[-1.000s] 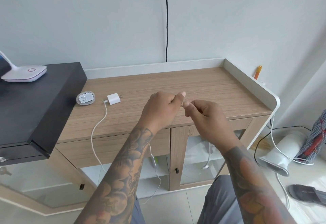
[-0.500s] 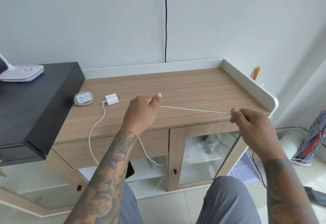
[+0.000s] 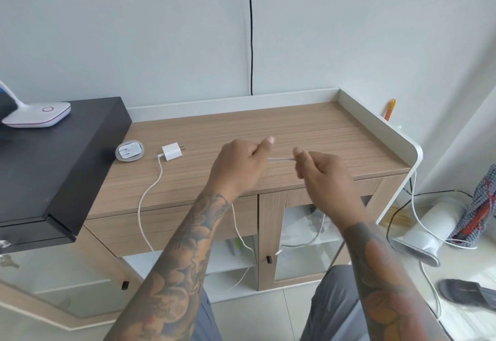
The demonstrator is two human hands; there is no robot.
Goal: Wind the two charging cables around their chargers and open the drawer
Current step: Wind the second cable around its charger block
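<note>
A white charger cube (image 3: 172, 151) lies on the wooden cabinet top (image 3: 308, 131). Its white cable (image 3: 146, 201) runs over the front edge, loops down and comes up to my left hand (image 3: 241, 164), which grips it in a fist. My right hand (image 3: 319, 172) pinches the same cable a short way to the right; a brief stretch shows between the hands. The cable's free end (image 3: 277, 252) dangles by the glass doors. A second charger (image 3: 130, 150), with its cable wound round it, sits left of the cube. The drawer front (image 3: 171, 229) below is closed.
A black desk (image 3: 53, 158) with a white lamp base (image 3: 40, 115) stands at the left. A raised white rim (image 3: 375, 123) borders the cabinet's back and right. On the floor at the right lie a white fan (image 3: 426, 230), cords and a sandal (image 3: 467, 296).
My hands met, then my right hand drew the cable out far to the right. It has now come back close beside my left hand, over a short span of cable.
</note>
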